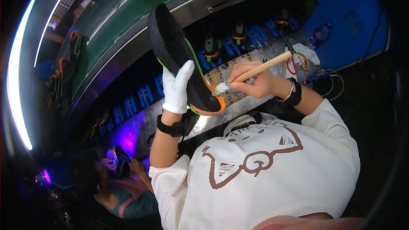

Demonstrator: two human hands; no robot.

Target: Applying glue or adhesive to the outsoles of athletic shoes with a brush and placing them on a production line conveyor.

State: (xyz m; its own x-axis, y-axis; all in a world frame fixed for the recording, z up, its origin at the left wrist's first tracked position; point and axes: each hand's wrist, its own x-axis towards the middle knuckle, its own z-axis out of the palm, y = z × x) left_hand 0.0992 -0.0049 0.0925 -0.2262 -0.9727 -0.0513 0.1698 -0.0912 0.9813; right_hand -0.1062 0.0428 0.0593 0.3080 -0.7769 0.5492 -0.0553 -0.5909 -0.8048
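My left hand (175, 88), in a white glove, grips a long black shoe sole (164, 32) by its side, thumb lying over the inner face. The sole stands tilted, its far end up over the bench edge. Green and orange trim runs along its rim. Bare and closed, my right hand (257, 81) holds a brush (272, 62) by its pale wooden handle. The brush's whitish tip (221, 88) meets the orange rim near the sole's lower end. Beneath both hands is a worktop strip covered in printed brown paper (232, 66).
Scissors (304, 62) with red and orange handles lie on the right beside white crumpled paper (314, 54) and a purple bottle (318, 35). Shoe parts (212, 47) sit among blue holders behind. A green conveyor (115, 27) runs beyond. Another person (123, 191) works under violet light at lower left.
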